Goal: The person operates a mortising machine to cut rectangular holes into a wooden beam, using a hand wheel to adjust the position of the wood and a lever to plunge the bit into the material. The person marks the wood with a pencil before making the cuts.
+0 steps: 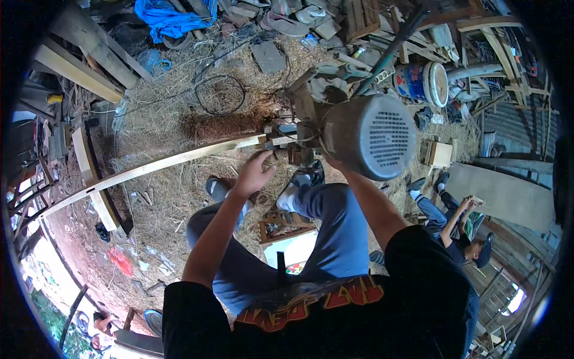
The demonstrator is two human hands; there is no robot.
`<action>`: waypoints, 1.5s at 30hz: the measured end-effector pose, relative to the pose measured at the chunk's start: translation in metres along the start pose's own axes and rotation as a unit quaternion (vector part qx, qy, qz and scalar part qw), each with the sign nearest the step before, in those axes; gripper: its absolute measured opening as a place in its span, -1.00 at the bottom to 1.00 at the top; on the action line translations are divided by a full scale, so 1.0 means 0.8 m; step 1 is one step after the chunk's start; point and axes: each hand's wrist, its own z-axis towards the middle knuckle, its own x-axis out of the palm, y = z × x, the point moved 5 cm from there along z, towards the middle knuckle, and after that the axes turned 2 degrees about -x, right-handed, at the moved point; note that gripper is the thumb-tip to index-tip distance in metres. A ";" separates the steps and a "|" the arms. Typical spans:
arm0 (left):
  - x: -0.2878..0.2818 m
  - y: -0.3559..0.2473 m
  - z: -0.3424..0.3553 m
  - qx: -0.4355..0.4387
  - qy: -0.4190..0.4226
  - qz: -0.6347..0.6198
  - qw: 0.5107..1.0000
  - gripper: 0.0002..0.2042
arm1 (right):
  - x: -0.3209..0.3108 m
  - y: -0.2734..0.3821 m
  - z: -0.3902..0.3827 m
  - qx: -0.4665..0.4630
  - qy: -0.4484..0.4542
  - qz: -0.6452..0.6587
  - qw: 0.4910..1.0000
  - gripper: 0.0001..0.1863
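My left hand [256,173] is in front of the machine, just below the near end of a long pale wood strip [179,157]. Its thumb and fingers are apart with nothing visible between them. The strip reaches from the machine's working end [288,136] far out to the left, where it crosses a wooden support [95,179]. My right hand [336,166] is low beside the large grey motor housing [385,137] with its slotted end cover. The housing and machine body hide its fingers, so what it touches is not visible.
Shavings and straw-like scraps cover the ground, with a dark cable coil [220,94] beyond the strip. A white-rimmed bucket [438,85] and heaped wood lie behind the motor. Another person [460,239] sits at right, holding a small wooden piece. A wooden-framed box [290,236] lies between my legs.
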 end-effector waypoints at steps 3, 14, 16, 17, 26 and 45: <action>0.035 0.046 0.032 0.003 -0.018 0.004 1.000 -0.40 | 0.010 -0.023 0.023 -0.022 -0.055 0.000 0.998 -0.49; 0.121 0.146 0.090 -0.031 -0.006 -0.203 0.979 -0.18 | 0.057 -0.047 0.046 -0.181 -0.171 0.028 0.968 -0.64; 0.130 0.134 0.104 0.005 -0.061 -0.126 0.990 -0.19 | 0.068 -0.072 0.055 -0.181 -0.189 0.070 0.963 -0.60; 0.124 0.134 0.104 0.025 -0.117 -0.051 0.991 -0.21 | 0.073 -0.068 0.059 -0.168 -0.178 0.093 0.965 -0.60; 0.127 0.169 0.107 0.016 -0.157 -0.014 0.987 -0.19 | 0.096 -0.063 0.051 -0.192 -0.202 0.113 0.954 -0.46; 0.173 0.138 0.166 0.120 -0.035 -0.087 0.988 -0.36 | 0.051 -0.118 0.066 -0.135 -0.262 0.055 0.954 -0.77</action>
